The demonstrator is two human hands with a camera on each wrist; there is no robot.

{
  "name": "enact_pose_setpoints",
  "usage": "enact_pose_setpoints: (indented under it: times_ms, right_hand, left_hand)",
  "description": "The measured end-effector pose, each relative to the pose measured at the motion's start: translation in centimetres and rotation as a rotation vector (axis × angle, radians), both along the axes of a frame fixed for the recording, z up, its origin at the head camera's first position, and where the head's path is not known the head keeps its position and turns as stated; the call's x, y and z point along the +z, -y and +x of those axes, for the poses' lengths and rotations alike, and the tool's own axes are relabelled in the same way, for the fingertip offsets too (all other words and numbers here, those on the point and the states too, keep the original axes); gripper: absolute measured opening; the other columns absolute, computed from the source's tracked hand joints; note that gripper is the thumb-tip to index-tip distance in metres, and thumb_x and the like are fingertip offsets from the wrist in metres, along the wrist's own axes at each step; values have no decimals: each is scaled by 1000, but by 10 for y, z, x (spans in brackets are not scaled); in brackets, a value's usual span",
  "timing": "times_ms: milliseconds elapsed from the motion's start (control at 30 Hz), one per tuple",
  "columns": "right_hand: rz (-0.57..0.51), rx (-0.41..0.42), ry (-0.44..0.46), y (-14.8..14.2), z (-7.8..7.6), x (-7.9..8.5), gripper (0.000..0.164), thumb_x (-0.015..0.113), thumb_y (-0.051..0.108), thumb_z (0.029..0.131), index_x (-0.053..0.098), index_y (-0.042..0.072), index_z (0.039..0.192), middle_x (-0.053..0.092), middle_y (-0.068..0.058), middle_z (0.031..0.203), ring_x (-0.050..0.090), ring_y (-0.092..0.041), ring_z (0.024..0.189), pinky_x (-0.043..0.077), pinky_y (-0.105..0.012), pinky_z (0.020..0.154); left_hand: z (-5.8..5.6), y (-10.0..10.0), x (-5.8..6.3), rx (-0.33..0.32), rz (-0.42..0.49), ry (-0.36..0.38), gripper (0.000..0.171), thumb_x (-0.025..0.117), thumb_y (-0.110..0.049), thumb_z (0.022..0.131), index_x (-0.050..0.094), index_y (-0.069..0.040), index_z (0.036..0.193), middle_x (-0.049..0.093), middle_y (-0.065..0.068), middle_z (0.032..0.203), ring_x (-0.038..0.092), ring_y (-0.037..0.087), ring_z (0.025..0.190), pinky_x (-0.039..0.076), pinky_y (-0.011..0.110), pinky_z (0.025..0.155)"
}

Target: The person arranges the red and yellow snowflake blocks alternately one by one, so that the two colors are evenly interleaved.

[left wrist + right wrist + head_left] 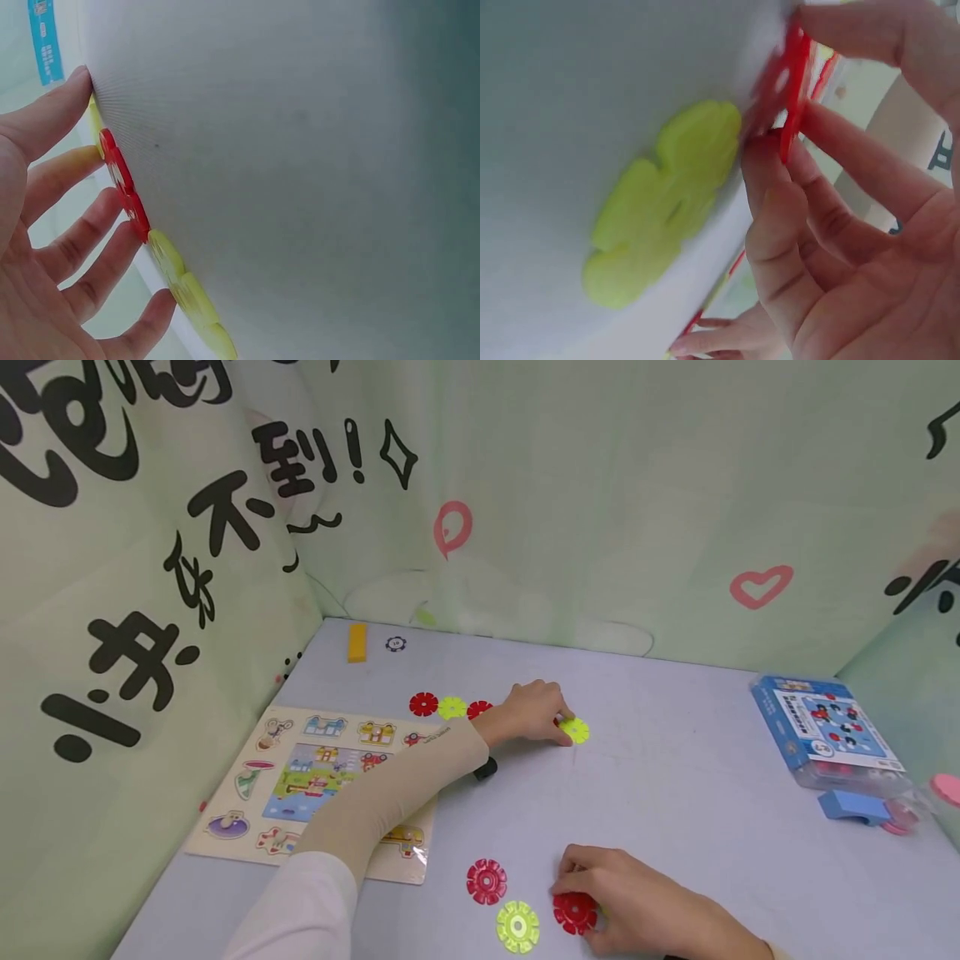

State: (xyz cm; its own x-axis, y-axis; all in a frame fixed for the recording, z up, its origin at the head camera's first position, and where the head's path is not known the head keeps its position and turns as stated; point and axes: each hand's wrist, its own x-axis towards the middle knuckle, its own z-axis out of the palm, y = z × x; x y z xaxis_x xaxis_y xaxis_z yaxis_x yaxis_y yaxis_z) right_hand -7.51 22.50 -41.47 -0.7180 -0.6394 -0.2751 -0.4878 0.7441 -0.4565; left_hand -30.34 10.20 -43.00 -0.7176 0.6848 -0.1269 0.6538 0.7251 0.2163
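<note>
My left hand (534, 712) reaches over a row of plastic flower discs, its thumb and index finger at a yellow-green flower disc (576, 731) at the row's right end. In the left wrist view its spread fingers rest along the discs, with a red flower disc (120, 172) beneath and a yellow-green one by the little finger. Closer to me, my right hand (637, 897) pinches a red flower disc (575, 913). The right wrist view shows that disc tilted on edge, beside a yellow-green disc (667, 202) lying flat, mostly hidden in the head view.
Left of my right hand lie a loose red disc (487, 882) and a yellow-green disc (517, 927). A wooden picture puzzle board (247, 852) lies under my left arm. At the right are a blue box (832, 722) and a blue block (853, 807); a yellow block (357, 642) sits far left.
</note>
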Motion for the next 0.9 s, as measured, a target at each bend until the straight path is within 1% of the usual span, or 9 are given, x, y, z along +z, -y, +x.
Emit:
enact_pose_setpoints:
  times_ms: [200,333,400,467,567,633,767,833,900]
  right_hand:
    - [-26,55,-41,0,-1,0,40,84,25,64,72,27,102,59,14,99,52,4,82,51,-13,66]
    - [-44,41,-63,-5,-16,3,36,82,26,64,72,26,99,59,15,94,52,4,77,48,-13,65]
    - [-62,5,-102,-14,-31,6,35,82,26,64,72,25,98,58,15,91,52,2,75,48,-15,63]
    - [-82,-47,-166,-28,-51,9,36,82,26,64,73,23,98,59,14,88,54,0,73,49,-17,62]
    - [-95,-168,-247,-50,-87,10,40,84,26,64,73,18,101,61,11,86,56,-4,73,50,-21,62]
    - [-78,-257,-282,-64,-111,7,41,85,25,64,73,15,102,63,8,86,58,-7,74,50,-22,62]
    - [-24,-368,-275,-84,-150,-3,41,83,22,68,72,10,106,66,-1,91,57,-14,80,47,-24,65]
    - [-5,-385,-250,-90,-163,-7,41,81,22,71,71,8,108,66,-4,94,57,-17,82,46,-25,66]
    - [6,-387,-238,-93,-170,-7,41,81,23,72,71,8,109,65,-5,95,56,-19,84,46,-27,67]
  left_hand:
    - [0,1,-1,-6,-9,-17,49,68,-55,79,62,-37,124,55,-8,110,47,10,99,45,40,82]
    - [1,2,0,-2,-6,-17,49,68,-55,79,62,-36,124,56,-8,110,47,10,99,45,40,83]
    - [1,2,1,2,-8,-15,50,68,-55,79,61,-36,124,56,-8,110,47,10,99,45,40,84]
    - [0,2,1,5,-11,-11,50,68,-55,79,61,-36,124,56,-8,111,47,10,99,45,40,85]
    - [0,1,0,4,-13,-11,50,68,-55,79,62,-36,124,56,-9,110,47,9,98,45,40,84]
    - [-1,1,0,2,-11,-11,49,69,-55,78,62,-36,124,55,-9,108,47,9,97,45,39,83]
    - [-1,0,0,-1,-8,-9,50,69,-54,79,62,-36,124,55,-9,106,46,8,97,45,38,81]
    - [0,0,0,-2,-11,-5,49,69,-54,79,61,-36,124,54,-9,106,46,8,97,45,38,81]
    - [0,0,1,-1,-15,-4,49,69,-53,79,61,-36,125,54,-9,107,46,8,98,45,38,82]
